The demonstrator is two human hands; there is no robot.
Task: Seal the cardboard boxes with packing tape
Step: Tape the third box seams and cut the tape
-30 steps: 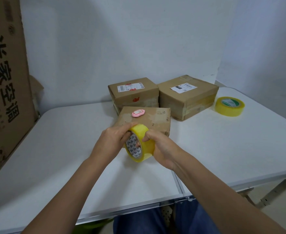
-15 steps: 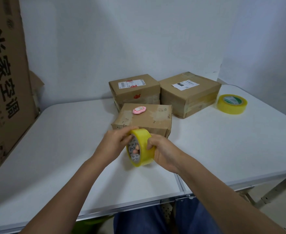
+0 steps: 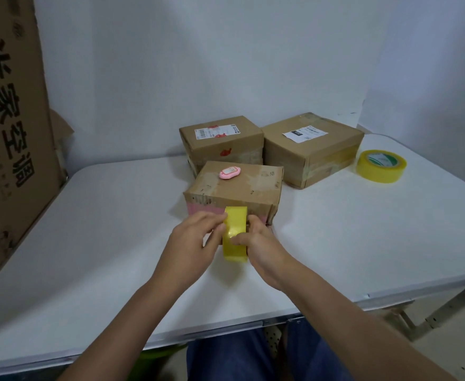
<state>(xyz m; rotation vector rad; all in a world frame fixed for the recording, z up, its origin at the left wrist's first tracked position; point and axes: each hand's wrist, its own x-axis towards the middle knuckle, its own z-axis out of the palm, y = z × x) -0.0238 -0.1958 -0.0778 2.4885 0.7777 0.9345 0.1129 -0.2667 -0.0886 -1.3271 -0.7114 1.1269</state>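
Observation:
A yellow tape roll [image 3: 235, 244] stands on edge just in front of a small cardboard box [image 3: 242, 188]. My right hand [image 3: 259, 244] grips the roll from its right side, thumb on the tape's outer face. My left hand [image 3: 195, 237] pinches the roll's upper left edge with fingertips. A small pink cutter [image 3: 229, 172] lies on top of the near box. Two more cardboard boxes, one with a barcode label [image 3: 221, 141] and a larger one [image 3: 312, 149], stand behind it.
A second yellow tape roll [image 3: 381, 166] lies flat at the right of the white table [image 3: 102, 229]. A big printed cardboard sheet [image 3: 8, 119] leans at the left. White walls close the back and right.
The roll turned from showing its core to edge-on and moved forward against the near box's front. Both hands went with it.

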